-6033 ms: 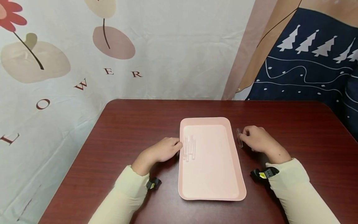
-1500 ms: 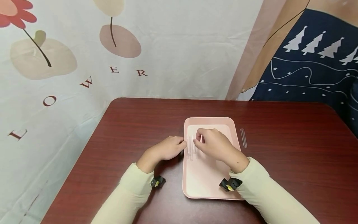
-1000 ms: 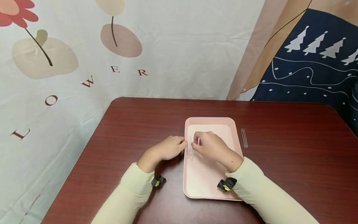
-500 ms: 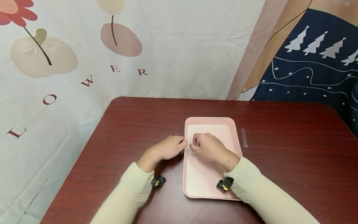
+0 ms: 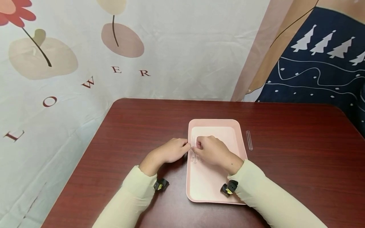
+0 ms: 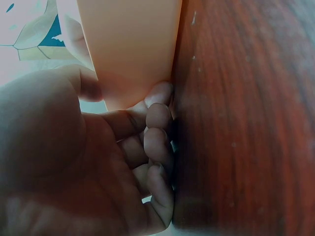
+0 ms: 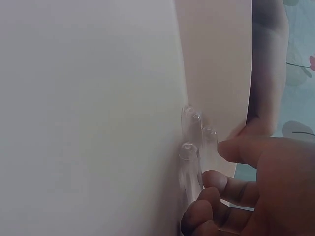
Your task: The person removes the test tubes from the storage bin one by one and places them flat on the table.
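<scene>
The pink tray (image 5: 209, 190) lies lengthwise on the table. My left hand (image 5: 171, 150) holds its left side: the thumb is at the rim and the curled fingers press against the outer wall (image 6: 133, 44) near the tabletop. Inside the tray, along the left wall, lie several clear test tubes (image 5: 195, 159). Over them is my right hand (image 5: 212, 151), thumb and index finger pinching one tube (image 7: 210, 135). Two more tubes with rounded ends, one of them in front (image 7: 188, 152), lie right beside it. My fingers cover part of the tubes in the head view.
Another clear test tube (image 5: 249, 140) lies on the dark red wooden table (image 5: 299, 152), just right of the tray. A printed cloth (image 5: 185, 47) hangs behind the table's far edge. Each wrist carries a small black camera (image 5: 229, 187).
From the table right of the tray, my right hand has come over the tray's left side, then edged slightly further left onto the tubes. My left hand keeps its hold on the tray.
</scene>
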`<state>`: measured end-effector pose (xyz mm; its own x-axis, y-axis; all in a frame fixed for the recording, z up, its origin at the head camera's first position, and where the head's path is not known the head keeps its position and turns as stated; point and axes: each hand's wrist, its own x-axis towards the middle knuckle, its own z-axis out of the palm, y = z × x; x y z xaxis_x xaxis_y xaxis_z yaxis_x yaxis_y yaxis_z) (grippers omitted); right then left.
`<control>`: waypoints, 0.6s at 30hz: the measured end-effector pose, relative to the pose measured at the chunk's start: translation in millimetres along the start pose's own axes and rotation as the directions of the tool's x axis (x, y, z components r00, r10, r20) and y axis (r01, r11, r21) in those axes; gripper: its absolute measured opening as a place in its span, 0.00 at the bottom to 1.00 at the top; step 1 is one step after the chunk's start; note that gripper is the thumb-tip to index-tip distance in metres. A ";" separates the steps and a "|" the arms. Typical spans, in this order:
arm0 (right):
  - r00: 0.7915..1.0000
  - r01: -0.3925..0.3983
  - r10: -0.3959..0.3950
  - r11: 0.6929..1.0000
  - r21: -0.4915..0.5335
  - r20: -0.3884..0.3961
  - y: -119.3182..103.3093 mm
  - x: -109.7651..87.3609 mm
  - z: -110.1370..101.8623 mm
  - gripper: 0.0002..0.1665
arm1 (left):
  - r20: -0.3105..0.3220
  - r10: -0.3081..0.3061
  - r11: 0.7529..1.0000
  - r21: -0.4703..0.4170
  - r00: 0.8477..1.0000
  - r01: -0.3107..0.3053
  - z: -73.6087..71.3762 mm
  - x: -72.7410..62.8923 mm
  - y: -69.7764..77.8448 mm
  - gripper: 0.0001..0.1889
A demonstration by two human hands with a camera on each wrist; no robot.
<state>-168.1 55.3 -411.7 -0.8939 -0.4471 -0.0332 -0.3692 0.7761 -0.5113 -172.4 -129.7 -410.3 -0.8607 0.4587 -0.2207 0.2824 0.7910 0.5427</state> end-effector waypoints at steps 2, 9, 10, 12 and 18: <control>1.000 0.001 -0.001 1.000 -0.005 -0.003 -0.3 -0.1 0.0 0.18 | -0.001 0.002 1.000 -0.003 1.000 -0.002 0.0 -0.1 0.2 0.16; 1.000 -0.029 0.029 1.000 -0.006 0.010 -0.7 -1.0 0.8 0.18 | -0.002 0.002 1.000 -0.006 1.000 -0.002 -0.4 -0.2 1.2 0.16; 0.999 -0.032 0.032 0.999 -0.007 0.012 -0.8 -1.2 0.9 0.18 | -0.001 0.002 1.000 -0.007 1.000 -0.002 -0.3 -0.2 1.1 0.16; 0.999 -0.032 0.033 0.999 -0.008 0.016 -1.0 -1.2 1.3 0.18 | -0.003 0.001 1.000 -0.010 1.000 -0.001 0.3 0.0 0.3 0.16; 0.999 -0.034 0.034 0.999 -0.017 0.015 -1.8 -0.6 1.8 0.19 | -0.008 0.002 1.000 -0.008 1.000 -0.002 0.1 -0.6 -0.6 0.16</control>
<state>-166.4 53.4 -412.3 -0.9021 -0.4268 -0.0634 -0.3428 0.7982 -0.4953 -172.0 -130.4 -410.6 -0.8634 0.4570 -0.2137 0.2803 0.7868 0.5499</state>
